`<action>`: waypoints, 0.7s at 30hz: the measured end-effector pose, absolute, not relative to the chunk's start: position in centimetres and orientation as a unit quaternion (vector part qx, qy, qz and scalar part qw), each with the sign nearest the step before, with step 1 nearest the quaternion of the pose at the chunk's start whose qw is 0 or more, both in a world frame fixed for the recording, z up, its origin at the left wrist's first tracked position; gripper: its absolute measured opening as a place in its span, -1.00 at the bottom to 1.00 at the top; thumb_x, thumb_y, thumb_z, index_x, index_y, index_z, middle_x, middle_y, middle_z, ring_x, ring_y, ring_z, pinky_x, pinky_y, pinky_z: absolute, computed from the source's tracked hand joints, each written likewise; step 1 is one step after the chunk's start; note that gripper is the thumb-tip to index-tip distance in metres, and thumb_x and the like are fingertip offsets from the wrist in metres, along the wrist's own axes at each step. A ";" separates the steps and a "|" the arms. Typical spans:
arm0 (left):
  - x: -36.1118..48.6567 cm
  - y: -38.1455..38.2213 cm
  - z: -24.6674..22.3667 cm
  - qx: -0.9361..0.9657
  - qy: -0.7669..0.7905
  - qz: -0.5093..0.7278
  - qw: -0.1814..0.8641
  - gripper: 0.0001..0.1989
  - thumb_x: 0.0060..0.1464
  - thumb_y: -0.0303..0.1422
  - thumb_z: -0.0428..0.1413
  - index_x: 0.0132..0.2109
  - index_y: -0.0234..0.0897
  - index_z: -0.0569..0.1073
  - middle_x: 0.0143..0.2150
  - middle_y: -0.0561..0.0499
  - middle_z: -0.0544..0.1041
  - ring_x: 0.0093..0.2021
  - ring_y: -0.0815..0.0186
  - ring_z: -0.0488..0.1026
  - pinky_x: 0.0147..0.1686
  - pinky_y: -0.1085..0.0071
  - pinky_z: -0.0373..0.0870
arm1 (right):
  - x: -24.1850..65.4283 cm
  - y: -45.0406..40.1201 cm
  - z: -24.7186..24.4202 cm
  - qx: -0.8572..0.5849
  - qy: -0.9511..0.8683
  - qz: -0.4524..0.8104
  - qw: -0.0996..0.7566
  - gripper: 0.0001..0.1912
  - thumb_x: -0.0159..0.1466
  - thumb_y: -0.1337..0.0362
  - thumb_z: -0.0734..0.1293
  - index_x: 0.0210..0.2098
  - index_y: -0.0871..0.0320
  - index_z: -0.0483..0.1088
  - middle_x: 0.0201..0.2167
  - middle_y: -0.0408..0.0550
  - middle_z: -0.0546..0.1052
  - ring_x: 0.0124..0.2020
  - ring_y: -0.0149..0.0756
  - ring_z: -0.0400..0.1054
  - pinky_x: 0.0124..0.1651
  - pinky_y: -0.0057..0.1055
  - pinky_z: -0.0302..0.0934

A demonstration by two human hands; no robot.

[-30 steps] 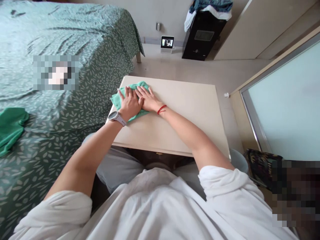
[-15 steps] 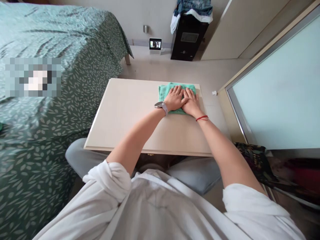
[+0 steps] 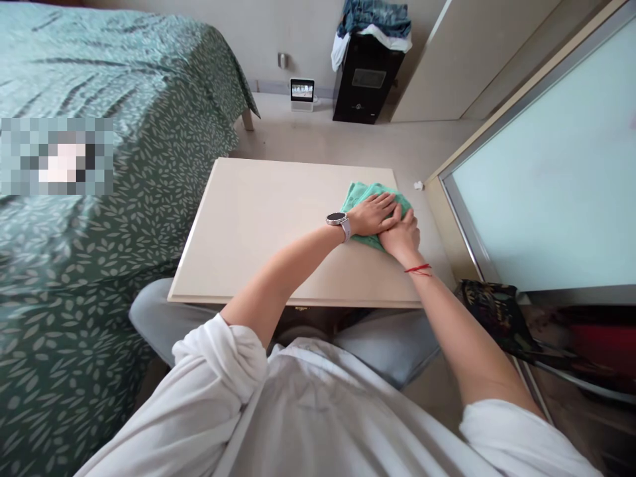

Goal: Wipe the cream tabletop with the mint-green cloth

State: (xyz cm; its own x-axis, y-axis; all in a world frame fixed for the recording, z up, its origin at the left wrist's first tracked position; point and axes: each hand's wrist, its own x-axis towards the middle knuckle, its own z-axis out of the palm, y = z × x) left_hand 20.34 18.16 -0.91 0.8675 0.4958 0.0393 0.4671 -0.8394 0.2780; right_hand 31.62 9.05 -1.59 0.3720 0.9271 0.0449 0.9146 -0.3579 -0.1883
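A folded green cloth (image 3: 355,193) lies at the right edge of a cream-coloured low table (image 3: 248,218). My left hand (image 3: 373,213), with a watch at the wrist, rests on the cloth with its fingers stretched out flat. Beside it and slightly nearer to me, my right hand (image 3: 401,237) presses on the cloth's right part, its fingers bent over the cloth. A red string circles the right wrist. Both hands touch each other, and they hide the middle of the cloth.
A bed with a green leaf-patterned cover (image 3: 163,126) stands on the left. Beyond the table are a small screen device (image 3: 302,94) and a black cabinet (image 3: 366,89) topped with clothes. A frosted glass panel (image 3: 556,165) is at the right. The table spans my legs.
Both hands and the cloth have slid right and towards me, to the table's right edge. The cloth has turned somewhat. My right fingers, flat before, are now bent.
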 end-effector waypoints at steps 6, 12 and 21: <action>12.1 20.0 -0.6 0.930 0.334 0.060 0.137 -0.26 0.60 -0.18 -0.19 0.69 -0.55 0.13 0.75 -0.37 -0.01 0.77 -0.08 -0.09 0.72 -0.09 -0.12 | 24.6 13.0 -1.1 -0.769 -0.632 0.056 0.081 -0.22 0.53 0.24 0.14 0.67 0.41 0.13 0.70 0.54 0.08 0.73 0.44 -0.07 0.63 0.50 -0.07; -1.6 20.4 0.4 0.870 0.472 0.056 0.131 -0.25 0.55 -0.22 -0.20 0.69 -0.56 0.14 0.76 -0.36 -0.04 0.78 -0.04 -0.13 0.72 -0.03 -0.17 | 12.4 17.4 -0.9 -0.669 -0.729 0.104 0.104 -0.20 0.56 0.20 0.17 0.69 0.42 0.10 0.72 0.52 0.02 0.75 0.40 -0.15 0.70 0.43 -0.25; -18.6 18.1 -1.3 0.799 0.583 0.104 0.102 -0.19 0.52 -0.09 -0.27 0.67 -0.52 0.18 0.75 -0.35 0.06 0.78 -0.09 -0.12 0.71 -0.14 -0.14 | -2.8 18.5 -0.4 -0.538 -0.826 0.136 0.103 -0.26 0.62 0.23 0.12 0.71 0.35 0.08 0.75 0.39 -0.03 0.77 0.28 -0.20 0.73 0.37 -0.38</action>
